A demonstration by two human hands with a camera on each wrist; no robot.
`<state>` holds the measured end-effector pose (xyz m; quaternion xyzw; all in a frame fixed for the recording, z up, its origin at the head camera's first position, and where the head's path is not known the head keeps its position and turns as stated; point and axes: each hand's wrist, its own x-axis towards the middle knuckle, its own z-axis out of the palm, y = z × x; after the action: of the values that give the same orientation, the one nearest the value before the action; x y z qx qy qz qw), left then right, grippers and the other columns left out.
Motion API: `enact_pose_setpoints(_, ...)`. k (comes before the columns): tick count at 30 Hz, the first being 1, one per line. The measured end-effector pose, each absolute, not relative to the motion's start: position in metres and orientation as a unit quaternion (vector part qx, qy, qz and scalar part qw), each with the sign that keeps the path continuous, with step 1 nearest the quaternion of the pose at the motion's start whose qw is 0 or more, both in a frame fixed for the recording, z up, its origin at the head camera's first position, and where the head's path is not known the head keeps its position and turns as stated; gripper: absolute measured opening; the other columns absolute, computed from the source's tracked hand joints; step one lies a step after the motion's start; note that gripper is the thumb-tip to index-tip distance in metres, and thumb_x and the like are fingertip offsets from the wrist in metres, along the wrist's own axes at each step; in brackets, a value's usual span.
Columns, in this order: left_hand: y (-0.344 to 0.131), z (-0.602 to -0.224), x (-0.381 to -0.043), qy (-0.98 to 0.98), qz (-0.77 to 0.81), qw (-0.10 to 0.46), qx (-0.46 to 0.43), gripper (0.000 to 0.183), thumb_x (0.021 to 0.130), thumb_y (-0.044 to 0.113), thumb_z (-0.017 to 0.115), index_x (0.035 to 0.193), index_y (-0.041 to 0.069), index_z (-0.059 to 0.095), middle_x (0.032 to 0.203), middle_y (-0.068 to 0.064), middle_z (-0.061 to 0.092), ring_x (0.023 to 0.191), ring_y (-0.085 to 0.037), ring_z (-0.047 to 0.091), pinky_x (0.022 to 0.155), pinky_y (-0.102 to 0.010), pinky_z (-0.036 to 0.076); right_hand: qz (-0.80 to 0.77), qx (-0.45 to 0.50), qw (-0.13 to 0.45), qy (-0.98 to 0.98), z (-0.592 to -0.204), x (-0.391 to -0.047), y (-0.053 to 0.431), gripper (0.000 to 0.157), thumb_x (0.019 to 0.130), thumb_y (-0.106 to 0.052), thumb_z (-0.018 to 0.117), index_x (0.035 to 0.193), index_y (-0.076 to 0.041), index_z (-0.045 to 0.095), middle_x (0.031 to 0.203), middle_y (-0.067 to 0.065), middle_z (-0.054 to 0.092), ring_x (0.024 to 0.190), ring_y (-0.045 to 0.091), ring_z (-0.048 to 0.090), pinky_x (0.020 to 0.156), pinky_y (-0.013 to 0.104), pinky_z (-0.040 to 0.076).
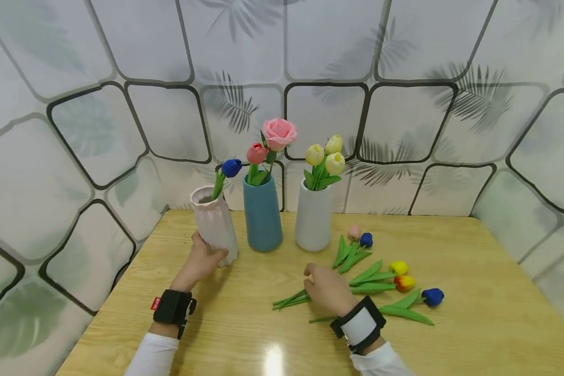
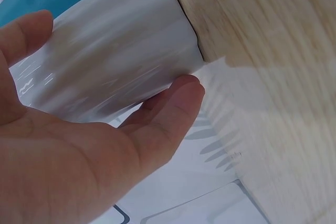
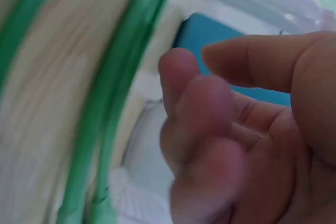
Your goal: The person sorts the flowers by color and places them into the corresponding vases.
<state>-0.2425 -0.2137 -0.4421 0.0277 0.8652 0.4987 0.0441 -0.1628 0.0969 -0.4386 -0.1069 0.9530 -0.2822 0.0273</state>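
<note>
My left hand [image 1: 204, 261] holds the pale pink ribbed vase [image 1: 218, 224] low on its body, thumb on the near side; the vase leans slightly and carries one blue tulip [image 1: 231, 167]. In the left wrist view, the thumb and fingers curve around the glossy vase [image 2: 121, 45] near its base. My right hand [image 1: 331, 290] hovers above the tulip stems [image 1: 291, 300] on the table. Its fingers [image 3: 210, 103] are loosely curled with nothing between them in the right wrist view, and green stems [image 3: 113, 87] lie beside them.
A blue vase [image 1: 263, 219] with a pink rose and a red tulip stands beside a white vase [image 1: 313, 219] with pale yellow tulips. Loose tulips, including a yellow one [image 1: 399, 268] and a blue one [image 1: 433, 297], lie on the wooden table [image 1: 489, 324]. A patterned backdrop [image 1: 329, 115] rises behind.
</note>
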Motion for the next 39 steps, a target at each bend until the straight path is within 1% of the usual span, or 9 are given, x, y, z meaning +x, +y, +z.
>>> enact_pose_setpoints(5,-0.216,-0.441,-0.242,0.865,0.498,0.052,0.028,0.094,0.095,0.016,0.061,0.148,-0.007,-0.013,0.148,-0.044,0.017,0.141,-0.052,0.023,0.115,-0.058,0.021,-0.25,-0.086,-0.002,0.964,-0.445,-0.164,0.114,0.025,0.097,-0.012,0.06,0.12,-0.003,0.066,0.061,-0.001,0.055,0.044,0.012,0.039,0.042,0.027,0.028)
enact_pose_setpoints(11,-0.217,-0.438,-0.241,0.859,0.508,0.058,0.036,0.094,0.097,0.018,0.06,0.149,-0.005,-0.014,0.151,-0.04,0.013,0.142,-0.05,0.02,0.116,-0.059,0.019,-0.205,-0.08,-0.006,0.975,-0.455,-0.166,0.126,0.007,0.094,-0.014,0.066,0.098,-0.008,0.066,0.06,-0.001,0.053,0.047,0.014,0.045,0.043,0.03,0.033)
enact_pose_setpoints(13,-0.216,-0.437,-0.24,0.856,0.512,0.055,0.04,0.094,0.097,0.02,0.06,0.149,-0.005,-0.014,0.151,-0.041,0.014,0.142,-0.051,0.02,0.116,-0.06,0.019,-0.202,-0.078,-0.004,0.976,-0.457,-0.167,0.127,0.006,0.094,-0.015,0.066,0.093,-0.01,0.063,0.059,0.0,0.052,0.048,0.015,0.046,0.044,0.031,0.034)
enact_pose_setpoints(19,-0.214,-0.437,-0.237,0.86,0.507,0.03,0.044,0.096,0.093,0.024,0.062,0.147,-0.011,-0.009,0.146,-0.045,0.019,0.138,-0.055,0.024,0.114,-0.062,0.021,-0.212,-0.109,0.01,0.971,-0.455,-0.166,0.124,0.013,0.094,-0.019,0.067,0.083,-0.015,0.062,0.061,-0.003,0.053,0.051,0.014,0.046,0.046,0.03,0.034)
enact_pose_setpoints(21,-0.215,-0.437,-0.237,0.859,0.509,0.034,0.041,0.095,0.094,0.023,0.062,0.148,-0.009,-0.009,0.147,-0.044,0.018,0.139,-0.054,0.023,0.114,-0.061,0.02,-0.218,-0.126,0.022,0.968,-0.454,-0.165,0.122,0.018,0.094,-0.021,0.068,0.078,-0.017,0.06,0.06,-0.004,0.051,0.051,0.012,0.045,0.047,0.029,0.032)
enact_pose_setpoints(25,-0.215,-0.437,-0.239,0.861,0.505,0.056,0.029,0.094,0.097,0.021,0.06,0.149,-0.005,-0.014,0.152,-0.042,0.013,0.143,-0.05,0.018,0.116,-0.058,0.018,-0.232,-0.131,0.029,0.964,-0.452,-0.166,0.121,0.035,0.094,-0.023,0.068,0.065,-0.017,0.05,0.055,-0.006,0.04,0.049,0.01,0.037,0.047,0.026,0.027)
enact_pose_setpoints(29,-0.215,-0.436,-0.239,0.868,0.49,0.075,0.021,0.094,0.099,0.023,0.058,0.15,-0.005,-0.017,0.152,-0.042,0.012,0.144,-0.05,0.017,0.116,-0.058,0.02,-0.27,-0.106,0.014,0.957,-0.452,-0.169,0.123,0.049,0.092,-0.019,0.07,0.053,-0.016,0.041,0.05,-0.008,0.027,0.045,0.008,0.027,0.046,0.023,0.022)
enact_pose_setpoints(31,-0.215,-0.436,-0.239,0.868,0.489,0.078,0.023,0.094,0.099,0.023,0.058,0.15,-0.005,-0.016,0.152,-0.043,0.012,0.144,-0.051,0.017,0.116,-0.059,0.02,-0.288,-0.094,0.013,0.953,-0.452,-0.17,0.124,0.05,0.09,-0.015,0.071,0.05,-0.016,0.041,0.045,-0.01,0.028,0.041,0.006,0.027,0.044,0.022,0.022)
enact_pose_setpoints(39,-0.217,-0.431,-0.234,0.864,0.496,0.076,0.051,0.095,0.098,0.027,0.059,0.148,-0.01,-0.013,0.149,-0.044,0.014,0.141,-0.054,0.02,0.113,-0.062,0.022,-0.331,-0.06,-0.008,0.942,-0.449,-0.173,0.13,0.035,0.082,-0.005,0.072,0.05,-0.01,0.059,0.041,-0.009,0.041,0.036,0.006,0.037,0.041,0.022,0.028)
